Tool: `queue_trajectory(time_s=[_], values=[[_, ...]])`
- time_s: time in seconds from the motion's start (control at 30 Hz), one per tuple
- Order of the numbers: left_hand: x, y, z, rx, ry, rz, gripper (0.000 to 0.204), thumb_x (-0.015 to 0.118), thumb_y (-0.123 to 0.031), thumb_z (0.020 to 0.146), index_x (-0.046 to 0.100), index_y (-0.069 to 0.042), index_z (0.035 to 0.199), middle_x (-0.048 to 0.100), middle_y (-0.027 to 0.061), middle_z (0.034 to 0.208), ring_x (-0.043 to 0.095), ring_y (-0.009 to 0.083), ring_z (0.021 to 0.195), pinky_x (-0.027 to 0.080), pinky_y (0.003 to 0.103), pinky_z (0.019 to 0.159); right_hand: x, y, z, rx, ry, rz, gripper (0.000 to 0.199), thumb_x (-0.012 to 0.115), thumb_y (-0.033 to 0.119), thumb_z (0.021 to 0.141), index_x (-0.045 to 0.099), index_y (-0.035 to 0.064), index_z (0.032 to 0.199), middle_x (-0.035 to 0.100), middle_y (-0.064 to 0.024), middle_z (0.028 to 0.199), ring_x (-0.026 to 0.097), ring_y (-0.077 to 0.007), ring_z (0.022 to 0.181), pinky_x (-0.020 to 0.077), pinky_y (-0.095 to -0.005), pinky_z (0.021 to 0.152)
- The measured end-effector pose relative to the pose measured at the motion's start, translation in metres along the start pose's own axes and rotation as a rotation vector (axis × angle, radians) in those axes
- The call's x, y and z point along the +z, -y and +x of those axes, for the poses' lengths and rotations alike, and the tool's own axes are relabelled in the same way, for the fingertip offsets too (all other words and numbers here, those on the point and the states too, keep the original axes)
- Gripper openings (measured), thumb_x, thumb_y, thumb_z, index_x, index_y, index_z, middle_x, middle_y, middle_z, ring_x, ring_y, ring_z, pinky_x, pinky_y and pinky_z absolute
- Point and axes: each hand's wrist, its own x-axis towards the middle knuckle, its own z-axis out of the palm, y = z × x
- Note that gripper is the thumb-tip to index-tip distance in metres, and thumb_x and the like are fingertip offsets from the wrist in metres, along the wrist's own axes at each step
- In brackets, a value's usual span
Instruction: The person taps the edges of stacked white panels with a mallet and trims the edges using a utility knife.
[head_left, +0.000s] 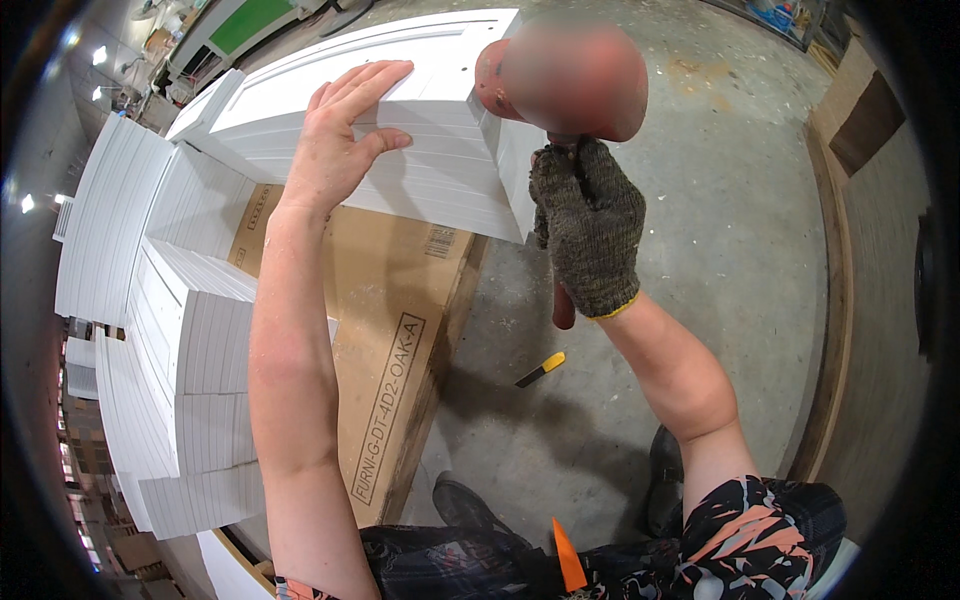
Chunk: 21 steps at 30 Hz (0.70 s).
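My left hand [345, 130] is bare and lies flat, fingers together, on top of a white grooved panel door [430, 165] that rests on a flattened cardboard box [390, 300]. My right hand [588, 225] wears a grey knitted glove and grips the wooden handle of a mallet. The mallet's reddish rubber head [560, 80] is raised just beside the right edge of the white panel, near its corner.
More white grooved panels [190, 330] are stacked to the left. A yellow-and-black utility knife [540, 369] lies on the concrete floor. My dark shoes [470, 505] stand near the box edge. A wooden board [835, 330] runs along the right.
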Motion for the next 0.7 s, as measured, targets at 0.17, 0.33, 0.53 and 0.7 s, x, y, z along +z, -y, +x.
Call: queue_trajectory(time_s=[0.17, 0.33, 0.53, 0.7], values=[[0.001, 0.003, 0.001, 0.021, -0.015, 0.002, 0.068, 0.08, -0.008, 0.072, 0.061, -0.03, 0.134, 0.055, -0.0058, 0.142, 0.044, 0.0241, 0.131, 0.04, 0.04, 0.114, -0.005, -0.001, -0.001, -0.015, 0.012, -0.064, 0.014, 0.065, 0.015, 0.09, 0.062, 0.0032, 0.097, 0.068, -0.0148, 0.085, 0.065, -0.0309, 0.075, 0.0507, -0.0383, 0.07], [0.002, 0.003, 0.0, 0.04, -0.027, -0.007, 0.067, 0.08, -0.007, 0.072, 0.062, -0.028, 0.133, 0.056, -0.0035, 0.141, 0.044, 0.0243, 0.131, 0.039, 0.04, 0.114, -0.006, -0.011, -0.015, 0.094, -0.065, 0.047, 0.013, 0.063, 0.013, 0.092, 0.062, 0.0018, 0.1, 0.066, -0.0135, 0.084, 0.062, -0.022, 0.074, 0.0503, -0.0347, 0.071], [0.001, 0.003, 0.001, 0.015, -0.006, -0.023, 0.074, 0.082, -0.004, 0.068, 0.061, -0.028, 0.135, 0.054, -0.0001, 0.144, 0.042, 0.0241, 0.136, 0.038, 0.042, 0.116, -0.005, -0.03, -0.029, 0.251, -0.012, 0.154, 0.011, 0.064, 0.009, 0.093, 0.064, 0.0004, 0.1, 0.067, -0.009, 0.085, 0.059, -0.0133, 0.076, 0.0503, -0.0305, 0.072], [0.001, 0.003, 0.0, -0.005, -0.003, -0.025, 0.075, 0.082, -0.004, 0.068, 0.061, -0.029, 0.135, 0.054, 0.0001, 0.144, 0.042, 0.0235, 0.136, 0.038, 0.041, 0.116, -0.004, -0.031, -0.03, 0.201, -0.022, 0.108, 0.013, 0.065, 0.009, 0.092, 0.064, -0.0001, 0.102, 0.069, -0.0099, 0.087, 0.062, -0.0154, 0.076, 0.0509, -0.0311, 0.072]])
